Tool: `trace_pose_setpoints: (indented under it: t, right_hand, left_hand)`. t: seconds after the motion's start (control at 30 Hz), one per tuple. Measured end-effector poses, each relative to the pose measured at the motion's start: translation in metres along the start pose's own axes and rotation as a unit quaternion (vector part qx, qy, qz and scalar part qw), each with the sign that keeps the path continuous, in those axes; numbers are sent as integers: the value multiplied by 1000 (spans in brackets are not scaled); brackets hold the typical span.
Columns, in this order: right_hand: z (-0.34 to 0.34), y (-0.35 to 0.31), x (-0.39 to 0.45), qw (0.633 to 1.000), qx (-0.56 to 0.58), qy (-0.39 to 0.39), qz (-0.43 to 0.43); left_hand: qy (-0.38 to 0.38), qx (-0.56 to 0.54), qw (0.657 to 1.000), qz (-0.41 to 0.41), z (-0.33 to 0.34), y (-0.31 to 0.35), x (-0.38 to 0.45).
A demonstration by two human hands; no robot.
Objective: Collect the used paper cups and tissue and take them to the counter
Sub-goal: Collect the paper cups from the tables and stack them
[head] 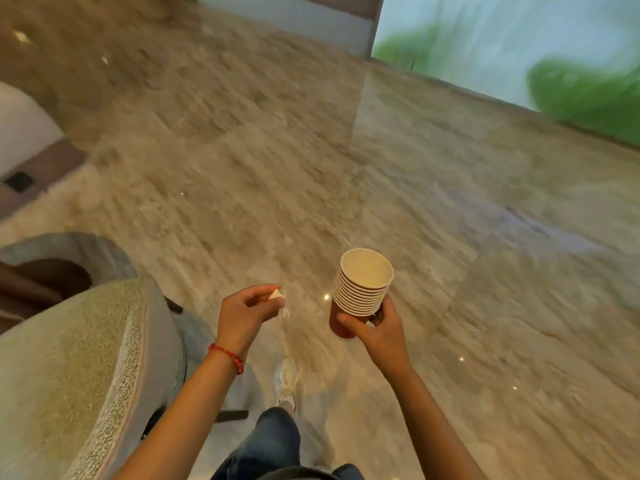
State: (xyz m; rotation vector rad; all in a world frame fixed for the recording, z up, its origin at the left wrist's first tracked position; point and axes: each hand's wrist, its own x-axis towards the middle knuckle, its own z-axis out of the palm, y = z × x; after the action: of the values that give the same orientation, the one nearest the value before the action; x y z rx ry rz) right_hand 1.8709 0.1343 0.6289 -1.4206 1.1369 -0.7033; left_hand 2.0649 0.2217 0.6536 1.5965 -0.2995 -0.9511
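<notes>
Head view. The right hand point(375, 329) holds a nested stack of paper cups point(360, 289) in front of the body, above the floor. Its grip is wrapped round the red lowest cup: the thumb lies across the near side and the fingers curl round the far side. The stack tilts slightly to the right, the cream inside of the top cup open to the camera, with many rolled rims banded below it.

The left hand point(247, 311), just left of the stack and apart from it, has its grip pinched on a small white tissue point(278, 299); part of it hangs below the fingertips. A red bracelet point(228, 356) circles that wrist.

Below are jeans and a white shoe point(286, 379) on the glossy marble floor point(311, 168). A rounded upholstered chair point(79, 368) stands at lower left. The surroundings are motion-blurred.
</notes>
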Motion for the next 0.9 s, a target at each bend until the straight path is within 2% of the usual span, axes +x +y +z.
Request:
trace_pose_setpoints:
  t: [0.2, 0.43, 0.57, 0.9]
  right_hand:
    - [56, -38, 115, 999, -8, -41, -24]
    - [106, -74, 211, 991, -23, -127, -23]
    - [139, -93, 277, 981, -27, -187, -34]
    - [223, -151, 455, 945, -39, -313, -91]
  left_hand:
    - [35, -18, 999, 18, -10, 56, 102]
    - [111, -36, 993, 21, -33, 92, 174]
    - [172, -52, 984, 8, -44, 108, 223]
    - [295, -111, 948, 40, -55, 184, 345]
